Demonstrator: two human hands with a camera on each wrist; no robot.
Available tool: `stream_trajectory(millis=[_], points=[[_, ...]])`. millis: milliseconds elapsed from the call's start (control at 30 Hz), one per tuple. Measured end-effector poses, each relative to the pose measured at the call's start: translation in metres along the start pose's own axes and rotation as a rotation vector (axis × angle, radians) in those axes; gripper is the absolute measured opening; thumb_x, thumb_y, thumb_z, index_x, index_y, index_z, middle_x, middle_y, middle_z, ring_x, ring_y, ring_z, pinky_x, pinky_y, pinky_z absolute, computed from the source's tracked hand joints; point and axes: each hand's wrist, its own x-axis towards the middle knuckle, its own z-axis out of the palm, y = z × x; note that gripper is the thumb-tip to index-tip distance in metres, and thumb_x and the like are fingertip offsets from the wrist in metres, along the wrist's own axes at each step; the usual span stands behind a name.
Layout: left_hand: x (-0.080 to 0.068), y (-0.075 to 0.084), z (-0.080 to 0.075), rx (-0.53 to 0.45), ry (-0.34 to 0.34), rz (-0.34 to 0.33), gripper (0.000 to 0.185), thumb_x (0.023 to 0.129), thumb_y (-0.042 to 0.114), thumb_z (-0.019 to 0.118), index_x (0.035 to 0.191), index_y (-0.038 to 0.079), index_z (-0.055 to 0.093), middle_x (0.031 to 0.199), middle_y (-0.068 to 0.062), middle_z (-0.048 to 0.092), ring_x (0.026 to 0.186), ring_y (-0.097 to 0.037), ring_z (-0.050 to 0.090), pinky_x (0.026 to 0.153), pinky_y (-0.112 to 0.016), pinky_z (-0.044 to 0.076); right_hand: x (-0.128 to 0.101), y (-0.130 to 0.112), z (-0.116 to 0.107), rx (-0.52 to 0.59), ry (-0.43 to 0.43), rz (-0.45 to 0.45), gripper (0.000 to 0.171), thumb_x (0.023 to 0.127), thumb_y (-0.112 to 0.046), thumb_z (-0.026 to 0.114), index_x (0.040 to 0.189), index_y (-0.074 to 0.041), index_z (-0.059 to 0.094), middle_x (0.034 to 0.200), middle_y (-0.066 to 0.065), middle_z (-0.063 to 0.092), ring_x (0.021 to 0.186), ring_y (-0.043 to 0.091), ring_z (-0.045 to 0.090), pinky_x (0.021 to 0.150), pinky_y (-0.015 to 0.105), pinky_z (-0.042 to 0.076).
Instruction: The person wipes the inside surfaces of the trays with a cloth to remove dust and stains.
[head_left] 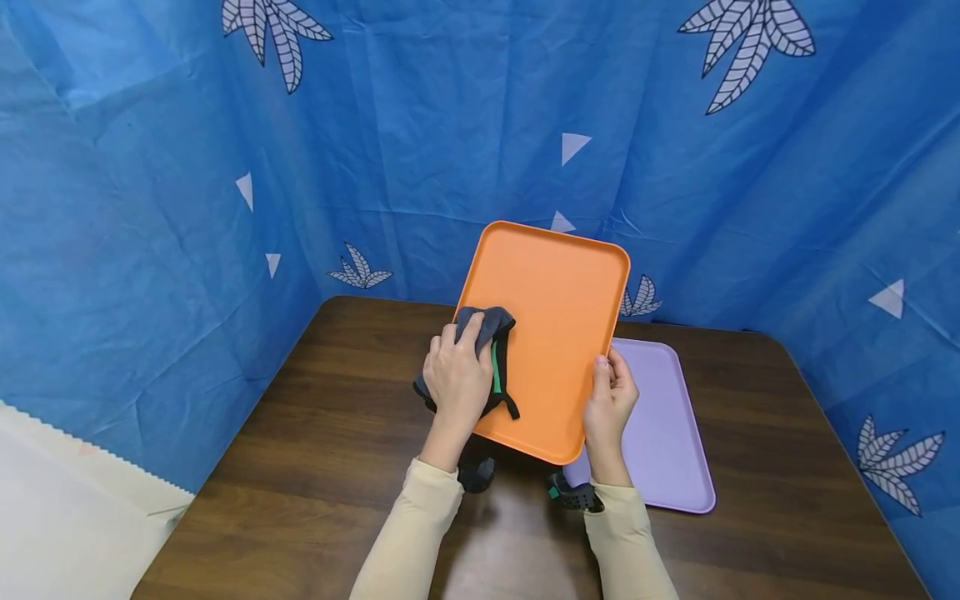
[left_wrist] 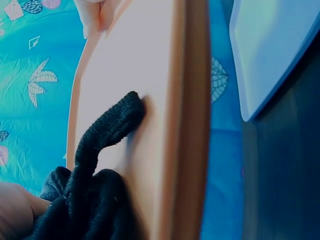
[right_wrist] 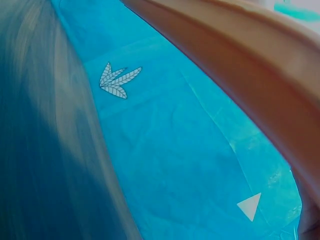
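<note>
An orange tray is tilted up above the table, its inner face toward me. At the tray's right rim, my right hand grips the edge with the thumb on the inner side. My left hand holds a dark grey cloth with black edging and a green strip against the tray's left side. Up close in the left wrist view, a black end of the cloth touches the tray's surface. Only the tray's outer side fills the upper right of the right wrist view; fingers there are mostly hidden.
A lavender tray lies flat on the brown wooden table, partly beneath the orange one. Blue patterned curtains enclose the table at the back and sides. A whitish sheet shows at the lower left.
</note>
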Motion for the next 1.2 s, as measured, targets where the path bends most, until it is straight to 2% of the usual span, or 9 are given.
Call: stream_trajectory(millis=[100,333,500,733,1000,1200], points=[[-0.002,0.002,0.002,0.007,0.007,0.015,0.031,0.082,0.028,0.062,0.113,0.028,0.060,0.098,-0.008,0.061,0.074,-0.025,0.054,0.056,-0.034,0.045,0.002,0.007,-0.002,-0.008,0.007,0.006,0.029,0.092,-0.017,0.047,0.113,0.000,0.057,0.090,0.011,0.061,0.072,0.011,0.060,0.062,0.019,0.050],[-0.011,0.011,0.006,0.004,0.007,0.050,0.030,0.082,0.031,0.061,0.112,0.029,0.060,0.101,-0.006,0.061,0.077,-0.024,0.056,0.058,-0.034,0.047,0.002,0.009,-0.002,-0.007,0.020,-0.003,0.030,0.092,-0.019,0.047,0.112,0.001,0.057,0.088,0.009,0.061,0.070,0.012,0.060,0.061,0.020,0.050],[-0.021,0.024,0.009,-0.002,-0.008,0.106,0.031,0.082,0.031,0.062,0.112,0.030,0.060,0.100,-0.004,0.061,0.074,-0.022,0.055,0.057,-0.032,0.045,0.002,0.010,-0.002,-0.010,0.022,-0.004,0.030,0.092,-0.018,0.047,0.113,0.001,0.057,0.088,0.010,0.061,0.070,0.012,0.059,0.061,0.020,0.050],[-0.032,0.041,0.011,0.003,-0.013,0.194,0.030,0.082,0.031,0.061,0.113,0.030,0.059,0.098,-0.002,0.059,0.067,-0.018,0.049,0.050,-0.028,0.039,0.002,0.010,-0.002,0.000,0.021,-0.018,0.030,0.092,-0.018,0.046,0.113,0.001,0.057,0.089,0.012,0.061,0.071,0.012,0.061,0.061,0.020,0.050],[-0.041,0.059,0.012,0.012,-0.005,0.281,0.031,0.079,0.031,0.064,0.110,0.030,0.060,0.095,-0.002,0.060,0.070,-0.016,0.052,0.050,-0.026,0.041,0.003,0.010,-0.001,0.082,-0.003,-0.026,0.031,0.092,-0.015,0.046,0.112,0.006,0.055,0.087,0.005,0.061,0.075,0.012,0.061,0.064,0.020,0.050],[-0.048,0.071,0.014,-0.033,-0.034,0.316,0.031,0.080,0.031,0.062,0.111,0.029,0.059,0.094,-0.001,0.059,0.070,-0.016,0.051,0.052,-0.027,0.041,0.003,0.011,-0.001,0.142,0.002,-0.036,0.031,0.092,-0.012,0.046,0.110,0.010,0.054,0.087,0.002,0.064,0.079,0.010,0.061,0.068,0.018,0.050]])
